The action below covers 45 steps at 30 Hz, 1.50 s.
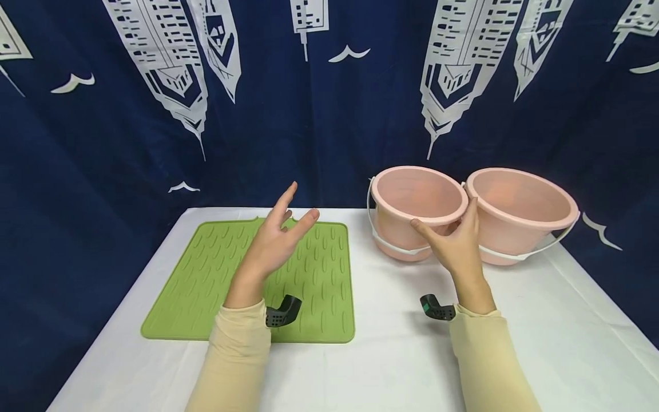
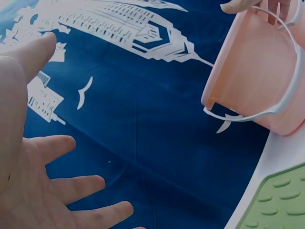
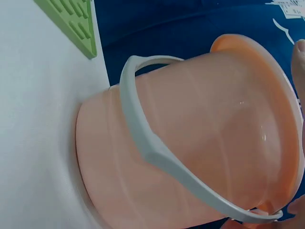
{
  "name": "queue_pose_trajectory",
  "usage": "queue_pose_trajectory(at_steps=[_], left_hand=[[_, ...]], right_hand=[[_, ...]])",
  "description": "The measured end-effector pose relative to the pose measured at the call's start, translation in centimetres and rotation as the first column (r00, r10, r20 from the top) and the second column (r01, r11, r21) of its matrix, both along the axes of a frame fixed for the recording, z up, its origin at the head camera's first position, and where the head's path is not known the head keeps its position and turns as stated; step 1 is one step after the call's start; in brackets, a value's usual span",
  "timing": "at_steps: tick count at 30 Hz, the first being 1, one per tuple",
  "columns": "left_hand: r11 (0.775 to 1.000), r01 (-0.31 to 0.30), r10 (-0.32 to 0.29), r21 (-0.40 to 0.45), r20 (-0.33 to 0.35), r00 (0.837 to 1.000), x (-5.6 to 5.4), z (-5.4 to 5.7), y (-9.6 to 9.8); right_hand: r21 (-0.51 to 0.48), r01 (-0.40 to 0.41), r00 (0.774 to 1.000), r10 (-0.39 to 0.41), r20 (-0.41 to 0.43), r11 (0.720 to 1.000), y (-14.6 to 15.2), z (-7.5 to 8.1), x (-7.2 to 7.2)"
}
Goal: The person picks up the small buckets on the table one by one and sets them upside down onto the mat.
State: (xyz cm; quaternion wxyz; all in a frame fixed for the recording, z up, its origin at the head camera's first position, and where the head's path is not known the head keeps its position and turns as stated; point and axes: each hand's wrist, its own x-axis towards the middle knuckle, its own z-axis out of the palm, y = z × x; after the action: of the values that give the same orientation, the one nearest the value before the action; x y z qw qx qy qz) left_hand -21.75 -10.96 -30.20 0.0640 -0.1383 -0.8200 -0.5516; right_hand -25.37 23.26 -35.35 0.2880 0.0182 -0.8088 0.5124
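Note:
My left hand is raised over the green mat, fingers spread, nothing held. In the left wrist view its fingers stand apart from one another. My right hand is at the front right of the left pink bucket, thumb and fingers spread wide. The thumb lies close to the bucket's rim; the fingers reach between this bucket and the right pink bucket. In the right wrist view, fingertips show beside the white handle's end. Both buckets stand upright with handles lowered.
A white cloth covers the table. The green mat lies flat on the left half, with raised oval ridges. Behind the table hangs a dark blue curtain with white building prints. The right bucket stands near the table's right edge.

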Motion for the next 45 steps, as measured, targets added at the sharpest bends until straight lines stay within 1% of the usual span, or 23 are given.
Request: queue_pose_trajectory(at_steps=[1, 4, 6, 8, 10, 13, 16, 18, 21, 24, 27, 29, 31, 35, 40, 45], left_hand=[[1.0, 0.003, -0.003, -0.002, 0.0, 1.0, 0.0, 0.0, 0.1], [1.0, 0.004, -0.004, -0.016, 0.0, 1.0, 0.0, 0.0, 0.6], [1.0, 0.001, -0.001, -0.029, 0.0, 1.0, 0.0, -0.1, 0.9], [0.999, -0.005, 0.005, -0.042, -0.001, 1.0, 0.0, -0.2, 1.0], [0.999, -0.013, 0.013, -0.05, 0.001, 1.0, 0.1, -0.2, 1.1], [0.998, -0.018, 0.018, -0.061, -0.001, 1.0, 0.1, -0.2, 1.3], [0.997, -0.012, 0.012, -0.07, -0.009, 1.0, 0.1, -0.1, 1.4], [0.997, -0.007, 0.006, -0.079, -0.014, 1.0, 0.0, -0.2, 1.5], [0.996, -0.005, 0.004, -0.091, -0.015, 1.0, -0.1, -0.3, 1.6], [0.995, -0.009, 0.007, -0.098, -0.02, 1.0, -0.1, -0.4, 1.6], [0.995, -0.012, 0.009, -0.103, -0.022, 1.0, -0.1, -0.4, 1.7], [0.995, -0.01, 0.008, -0.103, -0.021, 1.0, 0.0, -0.3, 1.8], [0.995, -0.007, 0.006, -0.104, -0.018, 1.0, 0.0, -0.3, 1.8], [0.994, -0.007, 0.006, -0.106, -0.016, 1.0, 0.1, -0.2, 2.0], [0.993, -0.005, 0.004, -0.117, -0.013, 1.0, 0.1, -0.2, 2.2], [0.992, -0.008, 0.007, -0.13, -0.008, 1.0, 0.2, -0.1, 2.3]], right_hand=[[-0.025, -0.02, 1.0, 0.019, -0.017, 0.999, 0.0, 0.1, 0.1], [-0.103, -0.082, 0.996, 0.079, -0.028, 0.991, -0.5, 1.0, 0.8], [-0.131, -0.101, 0.995, 0.101, -0.009, 0.986, -0.8, 1.5, 1.2], [-0.125, -0.099, 0.995, 0.1, 0.003, 0.987, -0.8, 1.3, 1.2], [-0.114, -0.092, 0.996, 0.092, -0.007, 0.989, -0.5, 0.5, 0.5], [-0.089, -0.054, 0.999, 0.053, -0.013, 0.995, 0.0, -0.7, -0.7], [-0.085, -0.022, 1.0, 0.02, -0.016, 0.996, 0.2, -1.1, -1.0], [-0.093, -0.011, 1.0, 0.009, -0.014, 0.996, 0.0, -0.9, -0.9], [-0.124, -0.007, 1.0, 0.007, -0.004, 0.992, -0.6, -0.2, -0.2], [-0.188, -0.01, 1.0, 0.012, 0.009, 0.982, -1.3, 0.6, 0.5], [-0.252, -0.014, 1.0, 0.018, 0.015, 0.968, -1.7, 0.9, 0.8], [-0.269, -0.032, 0.999, 0.031, -0.01, 0.963, -1.8, 0.8, 0.8], [-0.264, -0.063, 0.997, 0.05, -0.058, 0.963, -1.8, 0.7, 0.7], [-0.222, -0.104, 0.988, 0.075, -0.136, 0.969, -1.7, 0.5, 0.7], [-0.217, -0.109, 0.985, 0.076, -0.155, 0.97, -1.7, 0.5, 0.4], [-0.239, -0.099, 0.985, 0.062, -0.159, 0.966, -2.1, 0.5, 0.3]])
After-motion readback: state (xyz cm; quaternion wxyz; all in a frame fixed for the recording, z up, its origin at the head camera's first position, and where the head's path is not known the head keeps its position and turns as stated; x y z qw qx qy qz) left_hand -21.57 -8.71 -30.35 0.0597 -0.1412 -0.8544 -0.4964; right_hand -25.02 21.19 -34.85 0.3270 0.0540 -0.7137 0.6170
